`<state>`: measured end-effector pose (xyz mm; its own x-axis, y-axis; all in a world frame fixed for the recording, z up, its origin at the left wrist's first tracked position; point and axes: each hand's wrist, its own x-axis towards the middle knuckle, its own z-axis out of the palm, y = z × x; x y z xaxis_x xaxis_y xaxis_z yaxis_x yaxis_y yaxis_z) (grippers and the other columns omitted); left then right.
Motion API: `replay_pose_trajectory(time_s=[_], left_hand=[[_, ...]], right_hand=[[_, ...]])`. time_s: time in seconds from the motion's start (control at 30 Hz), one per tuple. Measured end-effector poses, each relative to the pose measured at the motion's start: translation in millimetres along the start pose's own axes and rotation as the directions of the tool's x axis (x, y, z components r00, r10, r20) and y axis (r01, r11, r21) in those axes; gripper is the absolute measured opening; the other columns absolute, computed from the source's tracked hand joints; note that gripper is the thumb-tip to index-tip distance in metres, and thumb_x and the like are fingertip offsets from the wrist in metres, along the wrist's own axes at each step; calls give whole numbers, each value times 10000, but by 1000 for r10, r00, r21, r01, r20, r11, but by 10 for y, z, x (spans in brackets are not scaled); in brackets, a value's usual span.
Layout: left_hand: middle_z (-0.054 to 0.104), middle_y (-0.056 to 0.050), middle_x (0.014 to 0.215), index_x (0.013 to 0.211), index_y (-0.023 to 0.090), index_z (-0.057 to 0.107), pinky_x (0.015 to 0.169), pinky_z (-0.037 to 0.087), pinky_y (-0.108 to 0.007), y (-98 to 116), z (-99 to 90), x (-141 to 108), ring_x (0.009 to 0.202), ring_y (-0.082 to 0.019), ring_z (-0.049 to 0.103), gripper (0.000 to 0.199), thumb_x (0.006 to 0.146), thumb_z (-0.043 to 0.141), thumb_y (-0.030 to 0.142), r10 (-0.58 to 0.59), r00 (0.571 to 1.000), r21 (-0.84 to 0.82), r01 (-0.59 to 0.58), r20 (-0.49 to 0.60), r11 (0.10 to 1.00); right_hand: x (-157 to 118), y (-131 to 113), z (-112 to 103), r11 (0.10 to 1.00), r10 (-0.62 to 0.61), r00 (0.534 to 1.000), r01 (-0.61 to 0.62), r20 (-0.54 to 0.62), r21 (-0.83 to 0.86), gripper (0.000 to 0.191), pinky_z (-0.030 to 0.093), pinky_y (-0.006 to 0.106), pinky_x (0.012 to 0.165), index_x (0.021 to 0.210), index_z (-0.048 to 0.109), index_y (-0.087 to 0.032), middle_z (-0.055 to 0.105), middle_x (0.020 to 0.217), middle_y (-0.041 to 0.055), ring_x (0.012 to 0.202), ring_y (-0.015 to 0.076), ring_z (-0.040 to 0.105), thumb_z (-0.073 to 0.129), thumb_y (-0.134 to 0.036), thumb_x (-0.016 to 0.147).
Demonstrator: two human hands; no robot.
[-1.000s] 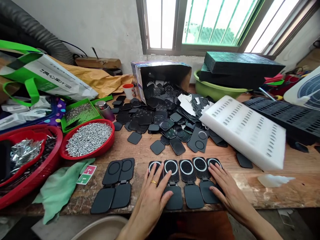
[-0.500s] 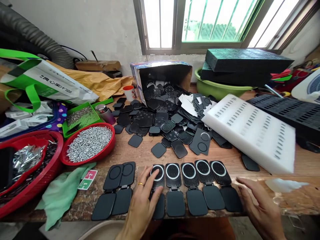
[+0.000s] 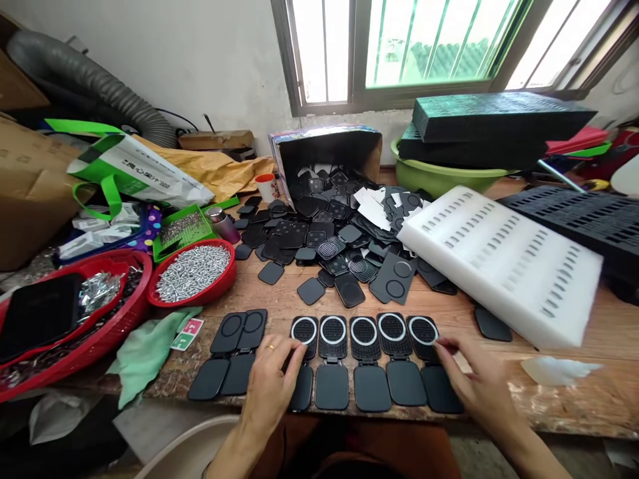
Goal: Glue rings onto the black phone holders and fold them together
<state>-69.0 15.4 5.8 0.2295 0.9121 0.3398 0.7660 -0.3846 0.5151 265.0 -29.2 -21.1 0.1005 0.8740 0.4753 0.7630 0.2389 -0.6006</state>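
Note:
Along the table's front edge lies a row of unfolded black hinged pads. Five show white rings, such as the middle one (image 3: pixel 364 332); two at the left (image 3: pixel 232 332) have dark rings. My left hand (image 3: pixel 269 376) rests over the leftmost white-ringed pad (image 3: pixel 304 330), fingers bent and close together at its left edge; whether it grips anything is hidden. At the row's right end, my right hand (image 3: pixel 474 372) touches the edge of the last ringed pad (image 3: pixel 423 332) with thumb and fingertips drawn together.
Behind the row, loose black pads (image 3: pixel 319 233) spill from an open box (image 3: pixel 327 136). A white foam block (image 3: pixel 504 259) lies right. Left are a red basket of metal pins (image 3: pixel 192 273), a larger red basket (image 3: pixel 140 299) and a green cloth (image 3: pixel 144 362).
My right hand has moved left onto the rightmost ringed pad, its fingers coming together. My left hand has shifted slightly left and uncovered more of its pad. The camera view has turned a little left.

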Motion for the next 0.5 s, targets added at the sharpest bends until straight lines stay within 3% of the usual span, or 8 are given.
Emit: replay_pose_trajectory(time_s=[0.07,0.13,0.27,0.4,0.5], left_hand=[[603,-33,782,807,201,578,744,450,-336,92,25,80,806,-198,557,181,942,465,244,42,998,-47,-40,39,998],[614,-39,801,830,198,587,748,447,-333,201,56,148,816,-196,558,186,948,447,233,75,995,-98,-69,58,993],[620,-46,809,851,194,616,770,446,-341,365,99,220,826,-197,561,200,947,445,235,102,990,-180,-84,93,980],[645,-39,819,843,199,635,762,453,-327,362,95,244,822,-188,583,199,939,467,241,81,990,-257,-48,118,965],[656,-39,821,841,203,648,755,461,-321,307,87,269,824,-190,602,197,932,482,258,48,990,-297,-8,129,955]], right_hand=[[295,-95,138,997,-79,993,77,84,27,133,502,304,699,914,579,-218,641,839,57,781,198,618,450,-245,929],[606,-131,280,993,-100,982,109,160,-50,175,498,335,793,975,580,-197,646,941,91,905,224,613,412,-226,936],[1121,18,501,924,109,955,5,276,-382,373,460,446,913,1204,521,-139,528,1272,185,1148,337,526,553,-252,850],[1360,249,587,906,172,931,-22,321,-422,669,478,439,873,1306,440,-121,503,1293,213,1130,359,545,721,-267,716],[1417,325,616,901,193,925,-35,327,-433,760,485,399,841,1303,442,-96,514,1258,222,1092,346,569,783,-269,646]])
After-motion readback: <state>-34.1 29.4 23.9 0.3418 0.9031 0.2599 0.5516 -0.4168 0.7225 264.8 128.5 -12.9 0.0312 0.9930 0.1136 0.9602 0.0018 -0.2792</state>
